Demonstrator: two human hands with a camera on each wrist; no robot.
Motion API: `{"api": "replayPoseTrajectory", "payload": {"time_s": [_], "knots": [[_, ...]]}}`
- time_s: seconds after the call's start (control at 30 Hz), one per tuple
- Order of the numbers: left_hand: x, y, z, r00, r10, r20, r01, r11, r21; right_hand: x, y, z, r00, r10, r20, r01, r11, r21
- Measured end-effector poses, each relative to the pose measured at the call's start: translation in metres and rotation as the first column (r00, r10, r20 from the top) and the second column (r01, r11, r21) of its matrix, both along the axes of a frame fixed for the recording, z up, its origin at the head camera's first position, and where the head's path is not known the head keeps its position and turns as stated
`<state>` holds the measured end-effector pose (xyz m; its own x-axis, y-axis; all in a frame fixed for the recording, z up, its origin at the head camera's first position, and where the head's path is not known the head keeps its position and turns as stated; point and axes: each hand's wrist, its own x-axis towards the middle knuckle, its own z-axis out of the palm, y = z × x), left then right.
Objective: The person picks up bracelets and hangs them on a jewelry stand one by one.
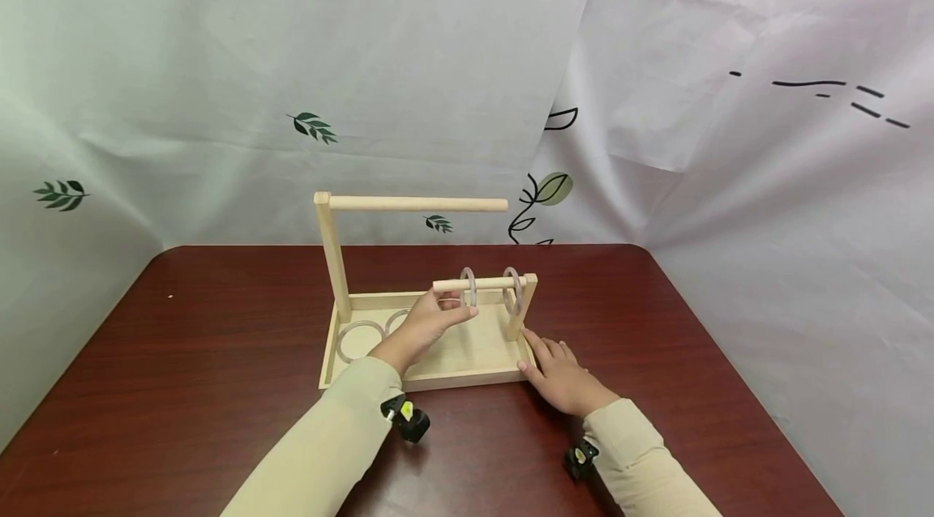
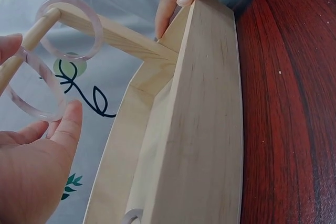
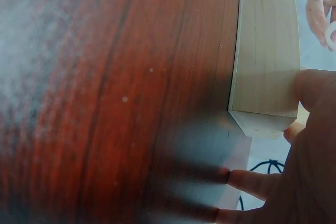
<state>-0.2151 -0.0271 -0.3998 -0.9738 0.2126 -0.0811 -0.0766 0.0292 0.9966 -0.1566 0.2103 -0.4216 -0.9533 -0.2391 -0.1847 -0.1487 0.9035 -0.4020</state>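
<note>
My left hand [image 1: 423, 326] pinches a pale translucent bangle [image 2: 37, 90] between thumb and fingers. That bangle hangs round the short lower rod [image 2: 37, 32] of a wooden stand. A second bangle [image 1: 513, 292] hangs on the same rod, closer to its upright post [image 1: 522, 308]. My right hand [image 1: 560, 375] rests at the right front corner of the stand's tray [image 1: 467, 378]. In the right wrist view its thumb [image 3: 314, 88] touches the tray wall, and the other fingers reach out fairly straight beside the tray's end.
Two more bangles lie in the tray's left part, one bangle [image 1: 361, 323] in plain sight, the other bangle [image 1: 394, 317] partly behind my left hand. A taller post [image 1: 333, 258] carries a long upper rod [image 1: 419, 203]. The stand sits on a dark red wooden table [image 1: 219, 387].
</note>
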Motion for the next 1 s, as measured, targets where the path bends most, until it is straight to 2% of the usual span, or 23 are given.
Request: {"api": "replayPoseTrajectory", "payload": {"time_s": [1.0], "knots": [[0.0012,-0.0022,0.0043,0.999,-0.044,-0.027,0.044,0.999,0.003,0.0002,0.0002,-0.0009,1.000,-0.007,-0.003,0.007,1.000,0.000]]}}
